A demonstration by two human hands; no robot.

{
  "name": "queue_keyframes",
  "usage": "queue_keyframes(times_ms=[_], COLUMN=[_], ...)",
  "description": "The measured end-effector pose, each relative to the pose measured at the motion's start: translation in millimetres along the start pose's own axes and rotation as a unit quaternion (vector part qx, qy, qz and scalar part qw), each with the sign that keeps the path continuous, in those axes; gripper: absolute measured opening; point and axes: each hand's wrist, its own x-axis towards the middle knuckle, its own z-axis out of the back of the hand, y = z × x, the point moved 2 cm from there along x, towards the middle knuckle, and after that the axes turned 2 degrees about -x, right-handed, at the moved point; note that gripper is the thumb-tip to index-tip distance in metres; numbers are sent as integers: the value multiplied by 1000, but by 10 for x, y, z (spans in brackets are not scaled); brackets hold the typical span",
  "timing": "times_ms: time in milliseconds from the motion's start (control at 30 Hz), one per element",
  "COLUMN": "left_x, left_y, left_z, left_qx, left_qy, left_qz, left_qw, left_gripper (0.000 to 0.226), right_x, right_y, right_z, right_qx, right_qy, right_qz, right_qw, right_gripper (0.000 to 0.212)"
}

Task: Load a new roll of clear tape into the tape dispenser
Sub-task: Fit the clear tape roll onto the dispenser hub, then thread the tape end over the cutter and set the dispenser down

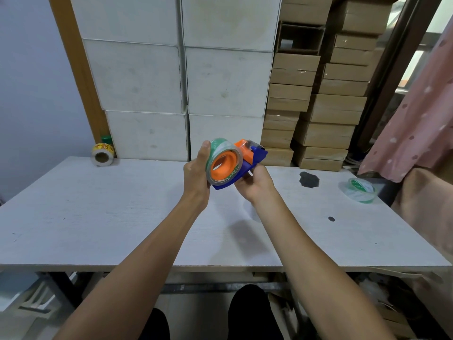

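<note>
I hold a blue and orange tape dispenser (255, 155) in the air above the white table (122, 217). A roll of clear tape with a green core (220, 147) sits around the dispenser's orange hub (224, 166). My left hand (197, 171) wraps the roll's left side, thumb on its top edge. My right hand (257, 184) grips the dispenser from below and behind, near its blue base. The handle is hidden by that hand.
A second clear tape roll with green core (361, 190) lies on the table's right side, beside a dark stain (308, 179). A yellow label roll (103, 154) stands at the back left. White boxes and brown cartons are stacked behind. Pink cloth hangs right.
</note>
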Motion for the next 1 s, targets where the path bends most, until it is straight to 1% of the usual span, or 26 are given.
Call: queue_keyframes(times_ms=[167,300,367,467,500,600,700,867,933,1000], left_x=[-8,-12,-9,2,8,23,35,15,8,8], left_y=[19,21,14,-9,-17,-33,-15,52,89,112], left_z=[-29,-34,-32,-29,-27,-11,21,17,12,9], left_qx=[5,-11,-23,-44,-48,-57,-57,-77,-87,-99], left_qy=[3,-8,-16,-22,-25,-34,-39,-50,-58,-61], left_qz=[-3,6,10,11,11,12,13,26,34,41], left_qw=[1000,1000,1000,999,998,998,997,995,994,992], left_gripper=[32,33,34,37,37,36,37,39,41,46], right_x=[-53,-102,-108,-87,-80,-80,-108,-185,-181,-172], right_y=[19,20,12,5,5,10,11,-16,-49,-77], right_z=[44,66,76,100,115,173,221,173,159,152], right_qx=[14,9,-23,-78,-95,-149,-212,-224,-263,-308], right_qy=[-7,8,31,63,67,52,55,89,90,88], right_qz=[8,21,45,90,102,128,157,168,180,203], right_qw=[1000,1000,998,991,988,979,963,956,944,925], right_gripper=[11,14,15,32,35,35,38,33,36,34])
